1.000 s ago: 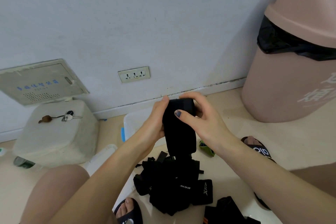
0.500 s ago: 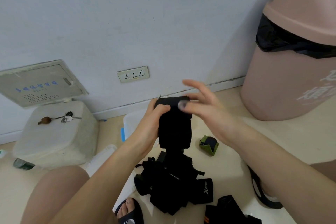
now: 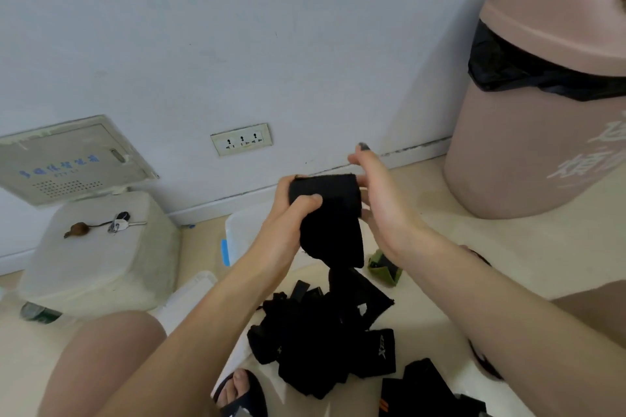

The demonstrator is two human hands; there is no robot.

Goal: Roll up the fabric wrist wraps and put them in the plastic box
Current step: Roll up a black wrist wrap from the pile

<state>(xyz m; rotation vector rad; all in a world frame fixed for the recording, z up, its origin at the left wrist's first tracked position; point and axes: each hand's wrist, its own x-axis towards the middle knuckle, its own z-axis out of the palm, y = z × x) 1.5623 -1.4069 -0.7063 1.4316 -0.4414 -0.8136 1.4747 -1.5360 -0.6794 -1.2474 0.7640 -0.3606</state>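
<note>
I hold a black fabric wrist wrap (image 3: 330, 213) up in front of me, its top partly rolled and its tail hanging down. My left hand (image 3: 291, 210) grips the roll, thumb across its front. My right hand (image 3: 376, 200) touches the roll's right end with straight, spread fingers. A heap of more black wraps (image 3: 321, 342) lies on the floor below. The clear plastic box (image 3: 240, 230) sits on the floor behind my hands, mostly hidden by them.
A pink bin (image 3: 548, 105) with a black liner stands at the right. A white box (image 3: 98, 254) with keys (image 3: 118, 225) on top sits at the left by the wall. A small green-edged roll (image 3: 384, 266) lies on the floor. My sandalled foot (image 3: 238, 393) is at the bottom.
My right hand let go of the front of the roll, opened, and moved to its right end. My left hand kept its grip and turned the roll; the tail hangs lower.
</note>
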